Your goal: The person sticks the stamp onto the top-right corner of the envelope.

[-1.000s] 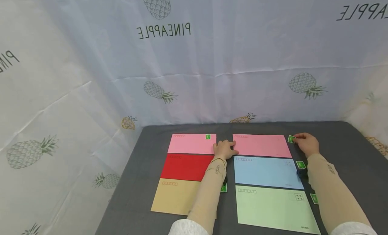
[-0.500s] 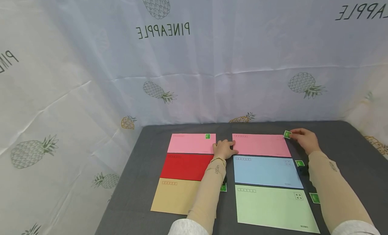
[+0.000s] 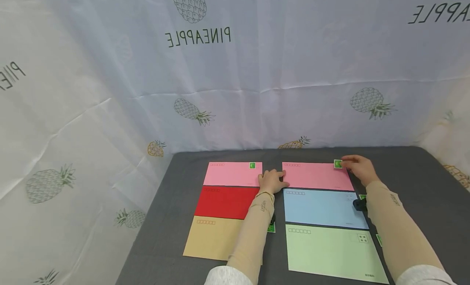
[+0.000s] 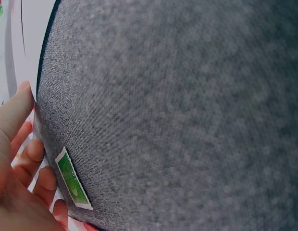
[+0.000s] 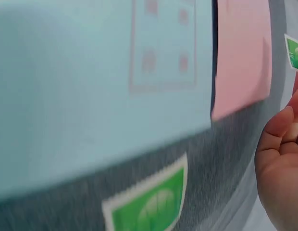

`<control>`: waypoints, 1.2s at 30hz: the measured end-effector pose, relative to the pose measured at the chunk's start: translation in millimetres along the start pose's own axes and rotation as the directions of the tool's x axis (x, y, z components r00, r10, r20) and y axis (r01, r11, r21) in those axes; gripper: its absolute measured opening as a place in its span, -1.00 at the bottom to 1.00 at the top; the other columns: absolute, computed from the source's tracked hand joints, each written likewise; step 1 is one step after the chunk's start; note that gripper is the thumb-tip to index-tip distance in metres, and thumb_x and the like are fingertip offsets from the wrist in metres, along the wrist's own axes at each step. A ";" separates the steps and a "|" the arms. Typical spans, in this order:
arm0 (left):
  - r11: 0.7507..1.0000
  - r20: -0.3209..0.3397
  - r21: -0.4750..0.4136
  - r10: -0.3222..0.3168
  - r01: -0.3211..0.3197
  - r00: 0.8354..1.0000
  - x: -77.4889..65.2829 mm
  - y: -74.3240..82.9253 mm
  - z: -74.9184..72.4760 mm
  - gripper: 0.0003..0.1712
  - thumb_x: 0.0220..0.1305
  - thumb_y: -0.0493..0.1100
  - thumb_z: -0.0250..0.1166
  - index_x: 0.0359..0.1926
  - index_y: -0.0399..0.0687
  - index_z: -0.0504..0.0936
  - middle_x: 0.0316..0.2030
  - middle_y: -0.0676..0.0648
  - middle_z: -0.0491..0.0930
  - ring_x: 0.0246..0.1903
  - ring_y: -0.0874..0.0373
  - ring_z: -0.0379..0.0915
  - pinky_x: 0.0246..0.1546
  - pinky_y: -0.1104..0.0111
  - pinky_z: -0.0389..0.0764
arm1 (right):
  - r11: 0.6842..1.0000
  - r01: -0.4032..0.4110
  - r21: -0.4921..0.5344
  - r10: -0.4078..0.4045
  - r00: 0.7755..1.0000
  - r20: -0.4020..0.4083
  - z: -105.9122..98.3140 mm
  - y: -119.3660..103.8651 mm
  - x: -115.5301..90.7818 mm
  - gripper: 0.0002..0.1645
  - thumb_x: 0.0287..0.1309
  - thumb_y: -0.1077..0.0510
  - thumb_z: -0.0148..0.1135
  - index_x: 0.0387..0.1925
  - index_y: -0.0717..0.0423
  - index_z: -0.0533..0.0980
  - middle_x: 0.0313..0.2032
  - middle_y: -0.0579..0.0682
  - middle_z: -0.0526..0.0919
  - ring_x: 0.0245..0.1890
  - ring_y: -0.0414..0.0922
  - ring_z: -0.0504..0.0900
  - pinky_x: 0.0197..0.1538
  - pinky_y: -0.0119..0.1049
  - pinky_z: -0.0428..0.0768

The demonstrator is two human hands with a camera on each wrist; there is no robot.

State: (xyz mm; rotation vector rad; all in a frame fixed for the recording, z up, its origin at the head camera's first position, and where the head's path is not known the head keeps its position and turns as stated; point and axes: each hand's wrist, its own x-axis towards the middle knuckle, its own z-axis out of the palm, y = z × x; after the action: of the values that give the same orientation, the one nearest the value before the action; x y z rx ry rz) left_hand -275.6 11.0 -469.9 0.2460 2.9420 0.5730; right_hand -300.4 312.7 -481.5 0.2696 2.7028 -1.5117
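Note:
My right hand (image 3: 361,169) pinches a small green stamp (image 3: 338,164) with a white border by its edge. The stamp is over the top right corner of the right-hand pink envelope (image 3: 312,177); whether it touches the paper I cannot tell. In the right wrist view the stamp (image 5: 295,52) shows at the right edge, at my fingertips. My left hand (image 3: 271,181) rests at that envelope's left edge with fingers spread. Beside it lies the other pink envelope (image 3: 231,174), which bears a green stamp (image 3: 252,165) at its upper right.
Below lie a blue envelope (image 3: 323,209), a light green envelope (image 3: 330,252), a red envelope (image 3: 224,202) and a tan envelope (image 3: 209,240). Loose stamps lie on the grey cloth, one (image 4: 73,178) near my left hand, another (image 5: 151,207) beside the blue envelope. A curtain (image 3: 235,72) hangs behind.
My right hand has carried the stamp leftward, from beside the right-hand pink envelope to over its top right corner. The left hand has stayed in place.

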 end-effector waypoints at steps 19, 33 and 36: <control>0.999 0.000 -0.039 0.014 -0.014 1.000 0.5 -3.4 1.2 -0.40 0.15 0.15 0.27 0.24 0.35 0.41 0.13 0.02 0.48 -0.02 0.11 0.33 0.10 0.13 0.18 | 0.982 -0.187 -0.020 0.187 0.982 -0.005 19.2 -6.4 14.5 -0.31 0.31 0.06 -0.04 0.35 0.31 0.09 0.28 0.41 0.19 0.22 0.26 0.23 0.24 0.17 0.27; 0.999 0.001 -0.048 -0.001 0.001 1.000 2.6 -2.2 3.8 -0.39 0.14 0.14 0.27 0.24 0.36 0.40 0.16 0.03 0.45 0.06 0.11 0.31 0.16 0.11 0.15 | 0.976 -0.178 -0.124 0.169 0.982 -0.080 23.7 -10.2 13.9 -0.27 0.25 0.15 0.06 0.30 0.42 0.03 0.10 0.44 0.36 0.12 0.29 0.35 0.21 0.18 0.29; 0.999 0.003 -0.050 -0.002 0.002 1.000 2.2 -2.2 3.1 -0.39 0.15 0.14 0.27 0.25 0.36 0.40 0.15 0.03 0.46 0.04 0.11 0.31 0.15 0.11 0.15 | 0.976 -0.180 -0.118 0.171 0.982 -0.085 25.0 -10.6 13.7 -0.23 0.25 0.16 0.06 0.33 0.42 -0.03 0.09 0.44 0.37 0.12 0.29 0.35 0.22 0.19 0.28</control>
State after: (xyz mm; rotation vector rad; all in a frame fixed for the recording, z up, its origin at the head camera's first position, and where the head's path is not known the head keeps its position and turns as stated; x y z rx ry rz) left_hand -277.5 10.5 -473.9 0.2385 2.9201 0.6436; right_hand -317.1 288.0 -487.3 0.5541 2.7308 -1.3042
